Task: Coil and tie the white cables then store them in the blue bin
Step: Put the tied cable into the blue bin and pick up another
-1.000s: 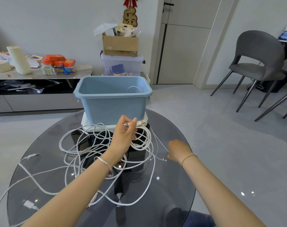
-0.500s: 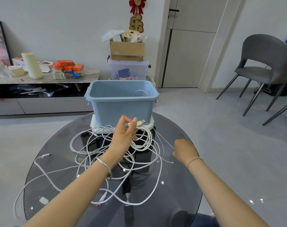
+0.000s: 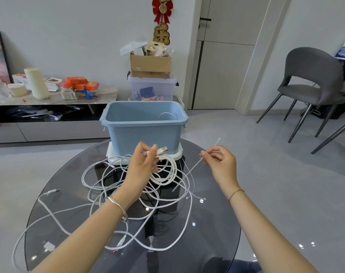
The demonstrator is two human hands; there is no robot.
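L hand (image 3: 141,168) grips the coil (image 3: 174,170), R hand (image 3: 221,162) pinches a tie (image 3: 194,167); I'd thread it thru the loops w/o loosening.

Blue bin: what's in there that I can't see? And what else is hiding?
Head view:
- Blue bin floor: hidden by its near wall; only one white cable loop peeks out.
- Coiled cable: the left hand covers part, so the loop count is unclear.
- Small plug on the glass table: too small to identify.
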